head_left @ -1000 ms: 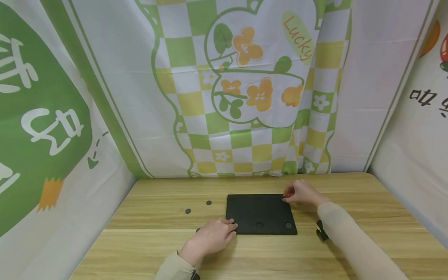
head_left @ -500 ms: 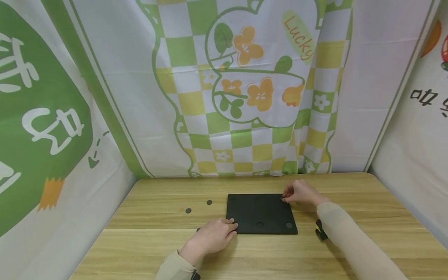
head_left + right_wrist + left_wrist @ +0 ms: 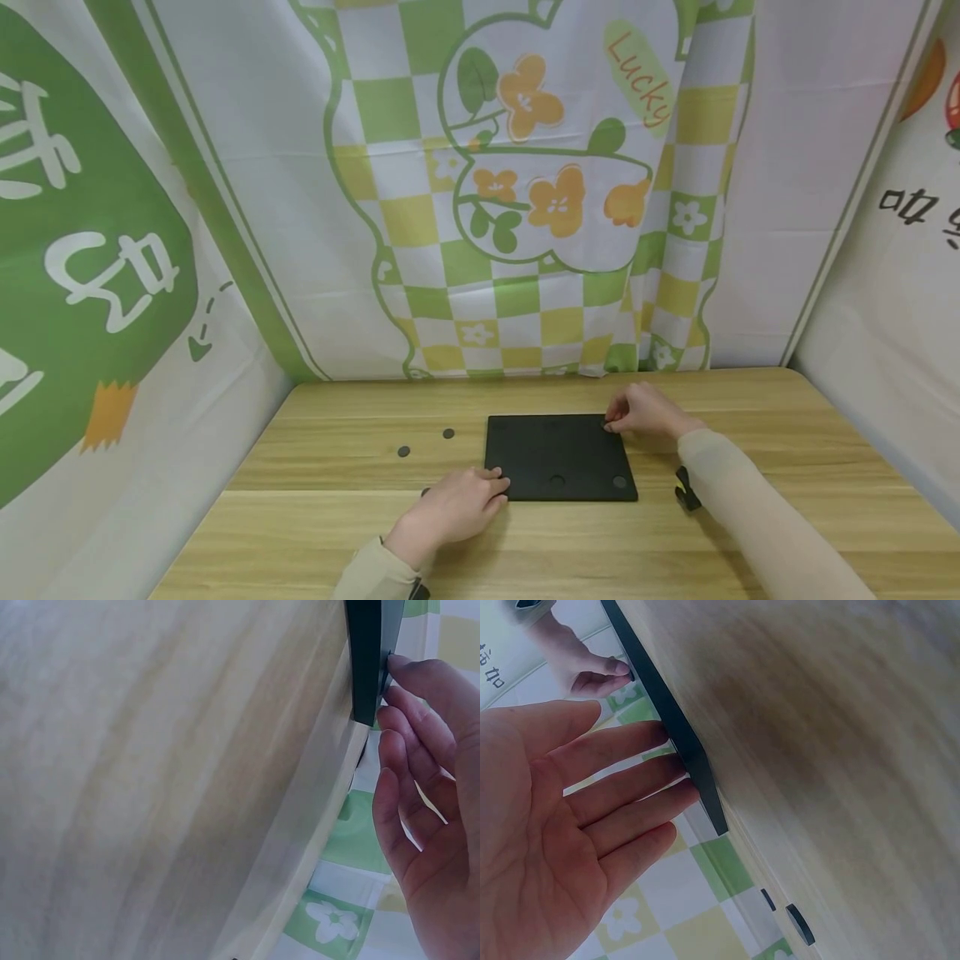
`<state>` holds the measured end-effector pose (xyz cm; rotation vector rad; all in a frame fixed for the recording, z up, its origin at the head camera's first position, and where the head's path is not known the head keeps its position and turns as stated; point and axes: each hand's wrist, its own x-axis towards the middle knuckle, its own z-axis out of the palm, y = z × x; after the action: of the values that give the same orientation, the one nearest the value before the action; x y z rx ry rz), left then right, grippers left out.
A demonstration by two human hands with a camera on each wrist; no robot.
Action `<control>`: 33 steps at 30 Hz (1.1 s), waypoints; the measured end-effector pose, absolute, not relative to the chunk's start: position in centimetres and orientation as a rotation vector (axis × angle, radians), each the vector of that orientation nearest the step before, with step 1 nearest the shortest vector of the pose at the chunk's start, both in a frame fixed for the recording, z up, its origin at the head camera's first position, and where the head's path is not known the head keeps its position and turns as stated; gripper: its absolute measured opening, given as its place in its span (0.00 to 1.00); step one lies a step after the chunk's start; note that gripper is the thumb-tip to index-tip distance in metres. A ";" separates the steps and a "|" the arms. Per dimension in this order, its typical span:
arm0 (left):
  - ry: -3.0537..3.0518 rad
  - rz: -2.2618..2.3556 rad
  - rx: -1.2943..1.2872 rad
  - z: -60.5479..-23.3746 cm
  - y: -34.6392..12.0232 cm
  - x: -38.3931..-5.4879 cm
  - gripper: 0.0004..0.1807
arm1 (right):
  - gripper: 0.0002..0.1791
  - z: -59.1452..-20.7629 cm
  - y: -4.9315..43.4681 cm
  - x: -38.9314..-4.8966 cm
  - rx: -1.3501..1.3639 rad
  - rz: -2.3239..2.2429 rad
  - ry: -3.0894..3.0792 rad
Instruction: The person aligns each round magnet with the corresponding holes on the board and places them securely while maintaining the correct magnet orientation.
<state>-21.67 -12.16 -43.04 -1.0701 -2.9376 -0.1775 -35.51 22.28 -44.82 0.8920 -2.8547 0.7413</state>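
Pinching a dark disc [image 3: 605, 424], apparently

The tabletop [image 3: 592, 550] is light wood-grain with rounded far corners. A flat black board [image 3: 551, 454] lies midway between its side edges. Toward the left edge lie two dark discs [image 3: 448, 433]; a third disc [image 3: 425, 492], partly hidden, lies nearer the front edge.

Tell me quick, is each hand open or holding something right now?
Left hand: open, fingers touching the black board at its near left corner.
Right hand: pinching a small dark disc at the far right corner.
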 end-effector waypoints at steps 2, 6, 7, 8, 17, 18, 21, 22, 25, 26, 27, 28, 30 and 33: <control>-2.941 -0.182 -1.068 -43.0 -12.2 -21.6 0.19 | 0.06 -44.8 22.3 -35.5 0.887 0.738 -2.864; -2.953 -0.189 -1.062 -42.9 -12.1 -21.6 0.19 | 0.06 -44.7 22.3 -35.6 0.881 0.736 -2.883; -2.956 -0.191 -1.062 -42.9 -12.1 -21.6 0.19 | 0.06 -44.7 22.3 -35.6 0.880 0.738 -2.887; -2.957 -0.190 -1.062 -42.9 -12.1 -21.6 0.19 | 0.06 -44.7 22.3 -35.6 0.880 0.738 -2.890; -2.955 -0.195 -1.073 -42.8 -12.1 -21.5 0.19 | 0.07 -44.7 22.4 -35.7 0.864 0.737 -2.906; -2.958 -0.196 -1.070 -42.8 -12.1 -21.5 0.19 | 0.07 -44.7 22.4 -35.7 0.866 0.739 -2.904; -2.964 -0.195 -1.066 -42.8 -12.1 -21.6 0.19 | 0.07 -44.7 22.4 -35.7 0.873 0.738 -2.902; -2.962 -0.194 -1.068 -42.8 -12.1 -21.6 0.19 | 0.07 -44.8 22.4 -35.7 0.878 0.734 -2.899; -2.957 -0.190 -1.075 -42.8 -12.1 -21.5 0.19 | 0.06 -44.9 22.5 -35.8 0.893 0.724 -2.889; -2.952 -0.187 -1.079 -42.8 -12.1 -21.5 0.19 | 0.06 -44.9 22.5 -35.8 0.897 0.724 -2.886; -2.950 -0.184 -1.080 -42.8 -12.1 -21.5 0.19 | 0.06 -44.9 22.5 -35.8 0.901 0.725 -2.883; -2.948 -0.183 -1.082 -42.9 -12.1 -21.5 0.19 | 0.06 -44.9 22.5 -35.8 0.906 0.724 -2.879; -2.945 -0.182 -1.085 -42.9 -12.1 -21.5 0.19 | 0.06 -44.9 22.5 -35.8 0.908 0.731 -2.875; -2.946 -0.182 -1.085 -42.8 -12.1 -21.5 0.19 | 0.06 -44.9 22.5 -35.8 0.908 0.733 -2.874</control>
<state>-21.54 -12.12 -42.84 -1.0855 -2.9455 -0.1821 -35.81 22.48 -44.94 0.9080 -2.8739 0.7331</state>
